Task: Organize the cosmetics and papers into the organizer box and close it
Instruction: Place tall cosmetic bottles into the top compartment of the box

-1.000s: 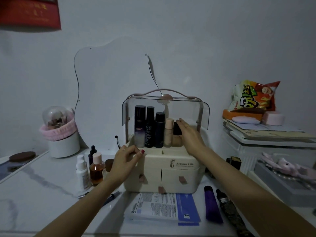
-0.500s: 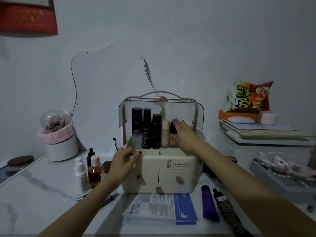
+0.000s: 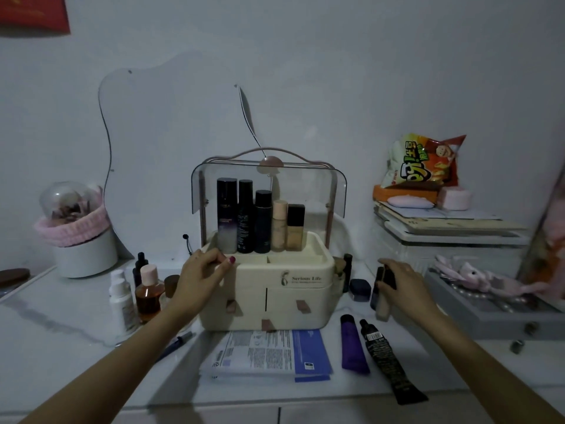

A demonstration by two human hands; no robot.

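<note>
The cream plastic organizer box [image 3: 284, 289], rounded and printed "Serious Life", stood mid-table with its clear curved lid [image 3: 269, 185] raised; five upright bottles [image 3: 260, 221] filled its far row. The left hand [image 3: 203, 280] gripped the box's near-left rim with curled fingers. The right hand [image 3: 403, 284], inside the box a second earlier, had moved right of it and closed around a slim dark-capped bottle [image 3: 383, 296]. Printed papers [image 3: 266, 353] and two tubes [image 3: 370, 353] lay nearer.
</note>
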